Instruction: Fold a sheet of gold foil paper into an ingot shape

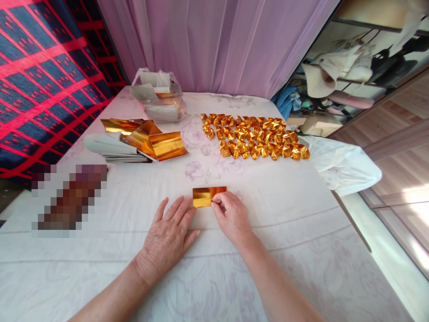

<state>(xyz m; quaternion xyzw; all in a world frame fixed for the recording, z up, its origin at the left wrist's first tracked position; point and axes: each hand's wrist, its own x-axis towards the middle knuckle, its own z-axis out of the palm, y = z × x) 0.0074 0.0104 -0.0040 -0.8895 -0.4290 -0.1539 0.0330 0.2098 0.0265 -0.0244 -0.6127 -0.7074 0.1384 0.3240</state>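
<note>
A small rectangle of shiny gold foil paper (201, 197) lies in front of me on the pale flowered cloth. My right hand (232, 213) pinches its lower edge, right of the middle, between thumb and fingers. Flat on the cloth with fingers spread, my left hand (170, 228) rests beside the paper's left end, a fingertip close to its lower left corner. Beyond, folded gold foil pieces (254, 138) stand in three rows. To the left, loose gold sheets (169, 145) lie over a stack of white-backed paper (117, 150).
A clear plastic bag (161, 98) with more paper sits at the back left. A blurred-out patch (72, 197) covers something on the left. White plastic (348, 163) hangs over the table's right edge, near a cluttered shelf (348, 67). A purple curtain (214, 44) closes off the back.
</note>
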